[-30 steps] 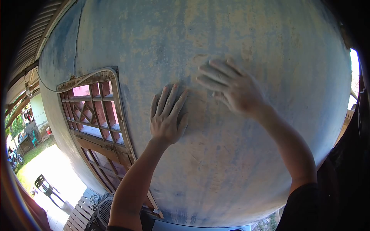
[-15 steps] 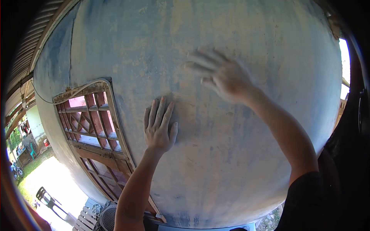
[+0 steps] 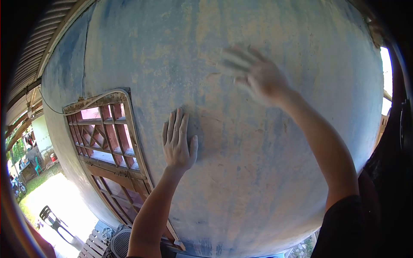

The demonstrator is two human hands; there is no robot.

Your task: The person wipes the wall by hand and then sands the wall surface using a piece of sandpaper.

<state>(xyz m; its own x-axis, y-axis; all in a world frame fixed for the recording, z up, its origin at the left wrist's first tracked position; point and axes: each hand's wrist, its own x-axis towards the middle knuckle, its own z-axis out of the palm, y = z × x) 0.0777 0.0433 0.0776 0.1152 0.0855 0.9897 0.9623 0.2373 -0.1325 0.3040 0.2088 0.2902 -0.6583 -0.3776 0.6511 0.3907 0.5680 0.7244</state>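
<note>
A faded blue wall (image 3: 241,172) with worn beige patches fills most of the head view. My left hand (image 3: 177,146) lies flat against it, palm inward, fingers stretched upward and thumb apart. Higher and to the right, my right hand (image 3: 264,79) is blurred by motion in front of the wall, its fingers spread and pointing left. Nothing shows in either hand. To the left of my left hand is a wooden-framed window (image 3: 105,135) with a lattice and reddish panes.
A white cable (image 3: 97,95) loops over the window's top corner. Below left are a slatted bench (image 3: 92,245), a round mesh grille (image 3: 121,243) and a dark chair (image 3: 53,219) on bright ground. Corrugated roofing (image 3: 47,36) hangs at upper left.
My right hand has shifted a little to the right, its fingers still spread. My left hand stays on the wall, its fingers closer together. The view has moved slightly.
</note>
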